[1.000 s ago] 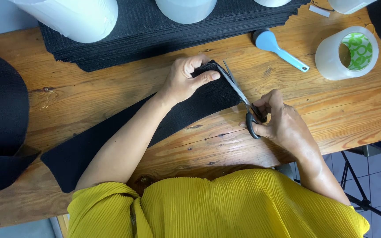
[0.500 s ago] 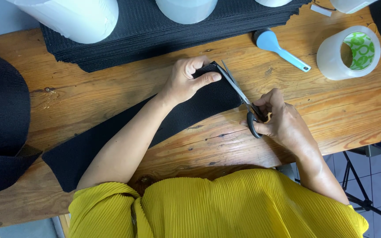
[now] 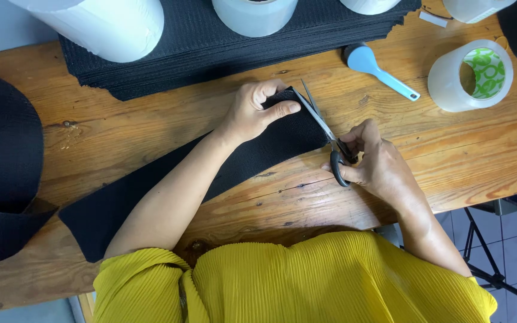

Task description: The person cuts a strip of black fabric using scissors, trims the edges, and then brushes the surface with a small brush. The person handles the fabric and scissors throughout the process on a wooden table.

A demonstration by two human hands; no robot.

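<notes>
Left hand (image 3: 257, 110) pinches black textured strip (image 3: 151, 191) end; right hand (image 3: 378, 164) clamped on scissors (image 3: 324, 128) w/ blades along edge.

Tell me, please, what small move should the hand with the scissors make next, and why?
Probably close the blades and push on along the strip's end. The right hand holds the scissors with blades lying along the end edge of the black fabric strip, while the left hand pins that end to the wooden table.

Dressed in a bright yellow top (image 3: 306, 281) of finely pleated, ribbed cloth, with short sleeves ending above the elbow. Bare forearms. Left hand (image 3: 257, 110) and right hand (image 3: 373, 160) both bare, without gloves, rings or a watch.
</notes>
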